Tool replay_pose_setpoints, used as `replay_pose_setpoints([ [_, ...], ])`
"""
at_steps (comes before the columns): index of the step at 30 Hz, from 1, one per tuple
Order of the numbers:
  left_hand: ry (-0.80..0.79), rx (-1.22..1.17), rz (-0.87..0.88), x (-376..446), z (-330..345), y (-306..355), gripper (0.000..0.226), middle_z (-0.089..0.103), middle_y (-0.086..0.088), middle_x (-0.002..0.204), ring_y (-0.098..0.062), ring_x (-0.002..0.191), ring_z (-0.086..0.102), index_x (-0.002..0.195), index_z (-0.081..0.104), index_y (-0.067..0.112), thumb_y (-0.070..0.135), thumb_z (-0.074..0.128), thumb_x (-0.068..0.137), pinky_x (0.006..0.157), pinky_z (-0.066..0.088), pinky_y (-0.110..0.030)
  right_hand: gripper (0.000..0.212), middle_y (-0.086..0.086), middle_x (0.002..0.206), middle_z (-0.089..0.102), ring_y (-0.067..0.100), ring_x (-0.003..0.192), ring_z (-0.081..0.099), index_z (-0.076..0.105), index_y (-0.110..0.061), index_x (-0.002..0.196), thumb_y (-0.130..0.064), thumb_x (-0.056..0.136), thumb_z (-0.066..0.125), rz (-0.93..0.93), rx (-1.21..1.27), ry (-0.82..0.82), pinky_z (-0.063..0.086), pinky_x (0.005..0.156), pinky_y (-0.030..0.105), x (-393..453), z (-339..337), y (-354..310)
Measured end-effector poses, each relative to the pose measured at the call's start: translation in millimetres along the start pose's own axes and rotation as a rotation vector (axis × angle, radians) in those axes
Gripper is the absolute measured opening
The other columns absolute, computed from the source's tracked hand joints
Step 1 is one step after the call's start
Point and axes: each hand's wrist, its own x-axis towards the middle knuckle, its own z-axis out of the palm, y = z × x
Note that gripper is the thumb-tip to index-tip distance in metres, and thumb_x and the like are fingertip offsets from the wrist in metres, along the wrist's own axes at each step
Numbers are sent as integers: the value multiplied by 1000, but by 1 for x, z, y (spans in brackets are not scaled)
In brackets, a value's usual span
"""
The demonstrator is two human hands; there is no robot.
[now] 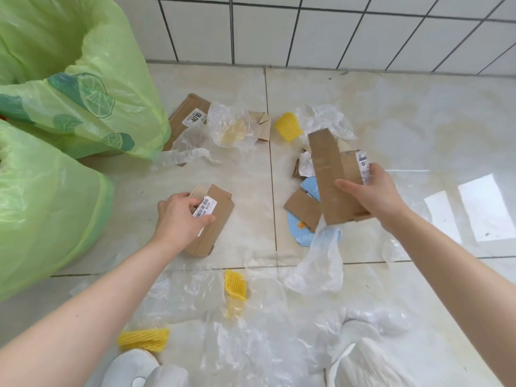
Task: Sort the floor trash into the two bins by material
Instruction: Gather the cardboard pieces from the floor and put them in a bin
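While you crouch over the litter, two bins sit left of your left hand [181, 216], both lined with pale green bags: the far bin [83, 88], its bag printed with darker lemon slices, and the near bin [42, 208], plain. Your left hand lies palm-down on a flat brown cardboard box [215, 222] on the floor, fingers curled over its top edge and thumb across its white barcode label, which reads partly "4508"; whether the box has left the floor you cannot tell. Beyond that hand, against the far bin, a second flattened box [187, 115] carries a sticker reading "4010", half under crumpled clear plastic [231, 127]. Four yellow ribbed pieces show: one inside that clear plastic, one [287, 127] beyond your right hand, two nearer you than your left hand [236, 284] [145, 339]. Your right hand [374, 196] is closed around a folded brown cardboard piece [332, 177], thumb on the front face, fingers wrapped behind, holding it up off the floor; a torn white label on its far edge is too blurred to read. A thin clear bag [321, 263] hangs below it. Under it lie a smaller cardboard scrap [303, 209] and a light blue sheet [301, 236]. Clear film [251, 344] covers the floor nearest you.
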Motion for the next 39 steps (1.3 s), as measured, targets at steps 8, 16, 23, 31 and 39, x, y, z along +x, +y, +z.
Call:
replay_pose_setpoints([
  [8, -21, -143, -184, 7, -5, 12, 17, 67, 6, 72, -32, 100, 58, 62, 66, 32, 37, 82, 64, 92, 46, -48, 57, 9, 105, 57, 29, 99, 55, 51, -8, 107, -38, 69, 81, 69, -386, -193, 44, 74, 34, 26, 10, 27],
  [16, -97, -535, -121, 2, -5, 49, 14, 68, 5, 79, -9, 69, 63, 79, 68, 25, 16, 78, 76, 60, 47, -19, 60, 5, 98, 51, 29, 100, 53, 47, -8, 113, -32, 70, 80, -49, -493, -326, 41, 76, 34, -8, 50, 16],
  [23, -187, -937, -360, -2, -4, 45, 31, 69, -8, 96, -19, 75, 66, 100, 55, 15, 12, 76, 77, 72, 55, -37, 49, 2, 98, 59, 24, 90, 58, 50, -14, 110, -23, 72, 79, 2, -137, -348, 48, 72, 33, -25, 73, -4],
  [31, -345, -1111, -479, -8, -10, 38, 39, 71, -12, 109, -22, 89, 70, 120, 60, 4, 18, 68, 84, 66, 59, -34, 27, 11, 105, 73, 28, 97, 70, 68, -8, 108, -13, 82, 71, 223, 334, -573, 56, 85, 46, -23, 36, -22],
  [39, -375, -1061, -439, -8, -2, 53, 27, 73, -9, 98, -17, 81, 71, 111, 65, 4, 13, 67, 85, 76, 56, -33, 31, 10, 109, 72, 28, 99, 70, 65, -9, 115, -23, 88, 60, 302, 541, -545, 57, 80, 48, -18, -11, -4],
])
